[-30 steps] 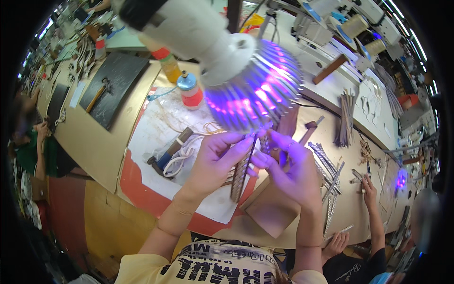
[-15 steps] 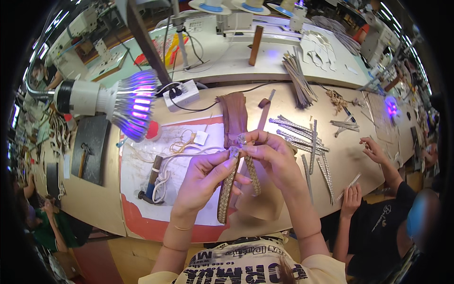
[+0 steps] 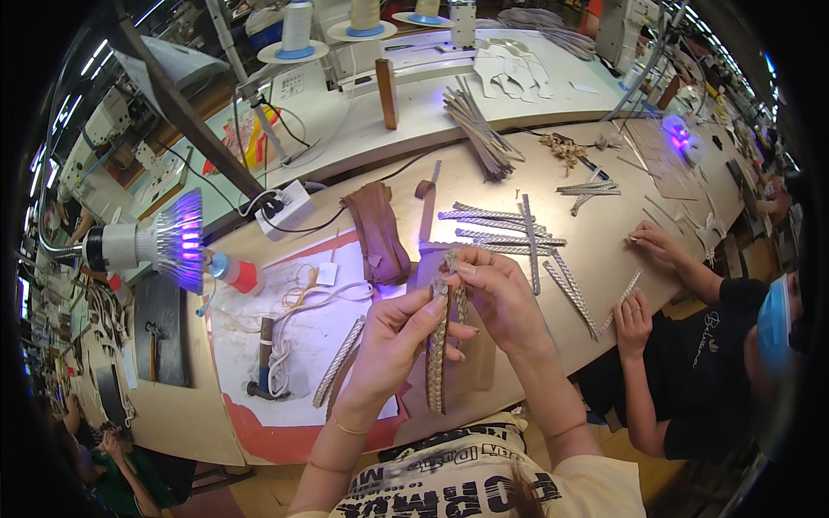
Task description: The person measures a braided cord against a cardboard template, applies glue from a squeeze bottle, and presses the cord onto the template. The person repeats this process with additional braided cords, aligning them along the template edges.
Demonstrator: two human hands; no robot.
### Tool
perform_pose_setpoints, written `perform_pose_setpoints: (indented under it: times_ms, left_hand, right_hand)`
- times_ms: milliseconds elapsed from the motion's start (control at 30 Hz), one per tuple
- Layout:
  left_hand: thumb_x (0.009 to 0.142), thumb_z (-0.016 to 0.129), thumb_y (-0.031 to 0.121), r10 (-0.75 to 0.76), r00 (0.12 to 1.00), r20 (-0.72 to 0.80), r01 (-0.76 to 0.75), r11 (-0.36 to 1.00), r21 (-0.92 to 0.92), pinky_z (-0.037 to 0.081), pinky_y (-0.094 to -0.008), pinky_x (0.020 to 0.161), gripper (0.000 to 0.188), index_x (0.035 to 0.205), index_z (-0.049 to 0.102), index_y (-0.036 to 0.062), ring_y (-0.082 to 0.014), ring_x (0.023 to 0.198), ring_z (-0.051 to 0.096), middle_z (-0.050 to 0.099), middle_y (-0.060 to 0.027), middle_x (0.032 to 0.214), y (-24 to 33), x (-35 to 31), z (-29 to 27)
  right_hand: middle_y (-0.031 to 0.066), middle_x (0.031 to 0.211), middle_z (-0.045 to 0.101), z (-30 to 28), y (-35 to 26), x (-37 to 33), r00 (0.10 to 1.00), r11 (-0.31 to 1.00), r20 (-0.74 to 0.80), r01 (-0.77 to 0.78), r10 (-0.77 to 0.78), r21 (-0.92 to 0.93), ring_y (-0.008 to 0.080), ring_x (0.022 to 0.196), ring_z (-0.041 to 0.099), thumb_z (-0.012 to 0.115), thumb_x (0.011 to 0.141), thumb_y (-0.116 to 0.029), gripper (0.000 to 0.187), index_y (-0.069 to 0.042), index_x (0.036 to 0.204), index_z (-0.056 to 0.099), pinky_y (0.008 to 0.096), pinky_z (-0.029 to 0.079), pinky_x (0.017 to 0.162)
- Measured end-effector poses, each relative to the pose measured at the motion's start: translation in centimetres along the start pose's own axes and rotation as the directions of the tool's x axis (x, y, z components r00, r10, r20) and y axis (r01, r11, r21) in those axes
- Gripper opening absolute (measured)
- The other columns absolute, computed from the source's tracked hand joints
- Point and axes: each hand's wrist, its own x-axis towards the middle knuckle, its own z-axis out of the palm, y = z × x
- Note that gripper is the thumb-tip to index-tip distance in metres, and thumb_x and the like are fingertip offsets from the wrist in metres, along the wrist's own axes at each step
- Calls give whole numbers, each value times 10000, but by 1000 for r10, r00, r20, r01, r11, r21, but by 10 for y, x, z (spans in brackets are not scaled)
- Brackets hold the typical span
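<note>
braided strap [image 3: 436, 358] btwn both hands' fingertips

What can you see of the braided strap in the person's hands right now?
The braided strap is a narrow, flat, tan-and-cream woven band, seemingly leather-like. It hangs roughly upright above the workbench, its top doubled into a small loop. The left hand pinches it near the top; the right hand grips the loop. Its lower end dangles free.

head-worn fisheye, looking down, close over workbench [image 3: 553, 186]

Upright braided strap [image 3: 437, 350], seemingly tan, mid-air
</note>
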Motion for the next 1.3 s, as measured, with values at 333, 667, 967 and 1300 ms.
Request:
perform_pose_setpoints:
  times_ms: [333,667,967,1300]
  left_hand:
    - [985,464,157,164,965,-206,-140,982,124,590,-246,544,376,1239,510,-116,-164,740,698,519,-248,1318,-2,-20,15]
    - [976,479,196,220,909,-354,-194,975,107,492,-150,483,431,1339,454,-37,-46,702,611,465,-198,1397,2,-55,-38]
    - [984,443,112,314,712,-628,-344,936,79,575,-264,621,346,1257,506,-91,-199,836,683,519,-246,1314,-4,-127,-92]
    - [975,504,131,267,595,-758,-299,949,99,582,-298,672,322,1231,565,-54,-192,834,667,640,-128,1072,-14,-158,-135]
  right_hand:
    - [64,952,638,-82,-25,-31,913,962,-339,264,-226,69,155,885,596,530,935,-223,217,-36,1008,610,327,488,793]
    - [111,1034,588,-218,-37,-88,800,769,-312,589,-512,249,222,863,577,505,959,-247,316,-35,1192,523,341,494,729]
    - [109,981,543,-275,-77,-82,919,798,-192,394,-344,456,208,851,518,562,921,-209,385,3,1235,497,333,446,719]
    - [87,956,541,-247,-101,-59,546,774,-757,627,-360,85,184,856,517,598,902,-201,393,4,1223,502,320,434,717]
